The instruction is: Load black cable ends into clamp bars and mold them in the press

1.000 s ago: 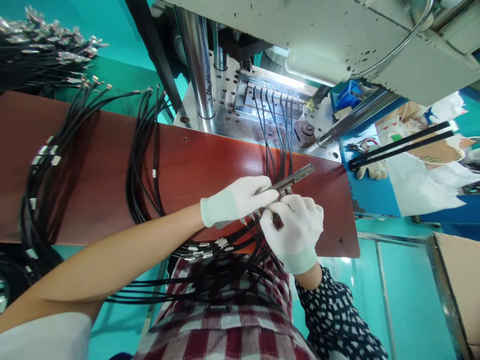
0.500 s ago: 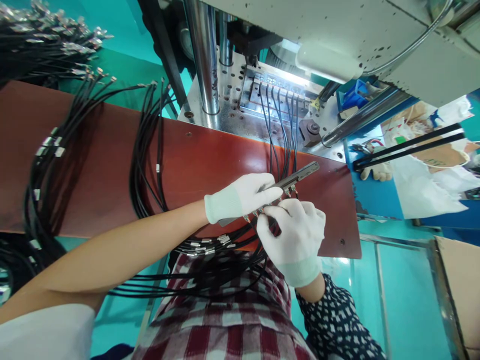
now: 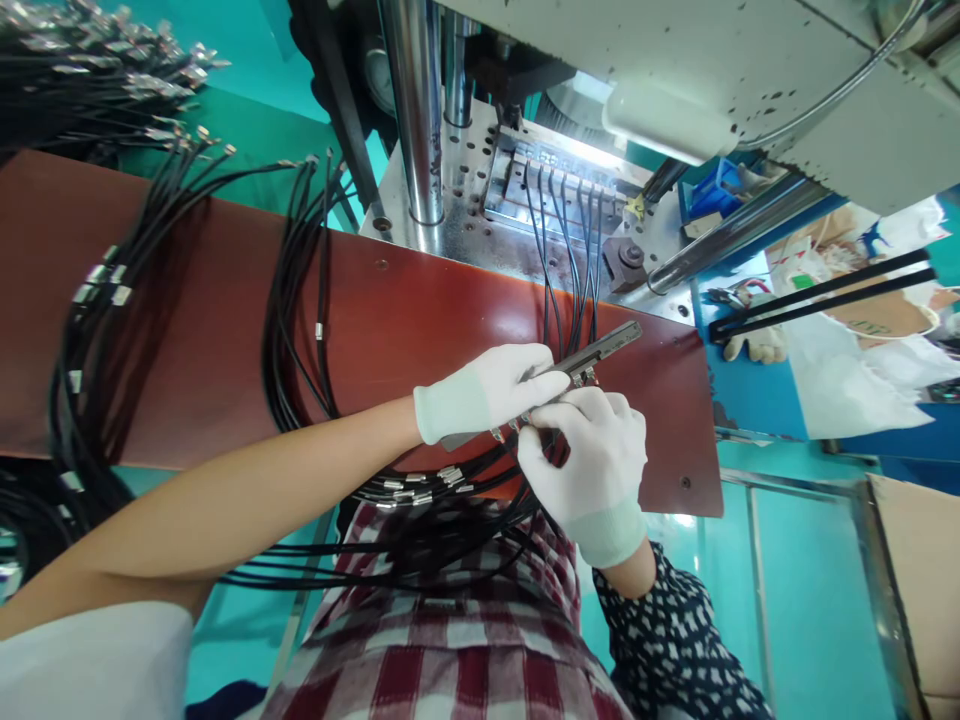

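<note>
"Two gloved hands in shot, left [image 3: 502, 388] and right [image 3: 589, 462]. So what's actually being done with them?"

"Looks like small connectors [image 3: 590, 376] are being lined up or seated along a metal bar [image 3: 611, 342]. The bar is gripped in the left, slanted, over the tabletop [image 3: 450, 325]. The right is curled at the bar's lower side, right up close to the left. Whether anything is pinched in it can't be told, the spot is hidden."

"And what's called for next, at a guess?"

"The bar held steady by the left, probably, while each cable end is checked or nudged by the right. Hard tugging is best avoided, since a connector could be pulled crooked."

"Fair. Counts?"

"One bar. Two connectors are shown clearly beyond the right's knuckles, about three nearer the left wrist, any others covered. Roughly six cables [image 3: 577, 310] are run into one lit fixture [image 3: 510, 205], but they overlap, so that shouldn't be quoted. Two bundles [image 3: 276, 340] are draped across the tabletop's left part, plus one tagged bunch [image 3: 442, 482] along the near edge. The heap [image 3: 97, 85] at upper left can't be counted. One spare glove [image 3: 759, 345] is seen off right."
</note>
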Motion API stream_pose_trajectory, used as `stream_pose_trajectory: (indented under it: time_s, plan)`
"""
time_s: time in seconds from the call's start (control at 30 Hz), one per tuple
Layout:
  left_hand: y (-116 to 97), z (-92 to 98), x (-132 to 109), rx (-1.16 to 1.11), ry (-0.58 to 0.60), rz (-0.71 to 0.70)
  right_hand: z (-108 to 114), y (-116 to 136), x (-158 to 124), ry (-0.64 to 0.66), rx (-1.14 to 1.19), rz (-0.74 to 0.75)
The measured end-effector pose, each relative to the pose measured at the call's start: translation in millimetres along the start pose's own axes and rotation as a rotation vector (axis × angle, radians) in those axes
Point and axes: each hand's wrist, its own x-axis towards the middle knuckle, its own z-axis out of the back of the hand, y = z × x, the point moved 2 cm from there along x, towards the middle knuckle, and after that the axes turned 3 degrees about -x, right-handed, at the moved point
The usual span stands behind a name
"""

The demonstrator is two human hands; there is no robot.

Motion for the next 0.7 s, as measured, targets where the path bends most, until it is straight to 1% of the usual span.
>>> stream_pose_trajectory:
  time_s: [0.07, 0.17, 0.33, 0.47, 0.57, 0.7]
  plan:
    - [1, -0.5, 0, -0.039, 0.018, 0.041, 0, 0, 2, 0.013, -0.01, -0.002]
    - [0, -1.3, -1, -0.091, 0.042, 0.086, -2, 1, 3, -0.018, -0.041, -0.005]
    - [-3, -0.7, -2, -0.104, 0.023, 0.087, 1, 3, -5, -0.055, -0.042, 0.002]
    - [-4, 0.6, -2, -0.11, 0.023, 0.076, 6, 7, -12, -0.104, -0.066, 0.041]
    - [-3, 1.1, -2, -0.09, 0.011, 0.052, 4, 11, -11, -0.125, -0.092, 0.079]
    - [-1, 0.3, -1, -0.103, 0.01, 0.041, -4, 11, -7, -0.156, -0.071, 0.098]
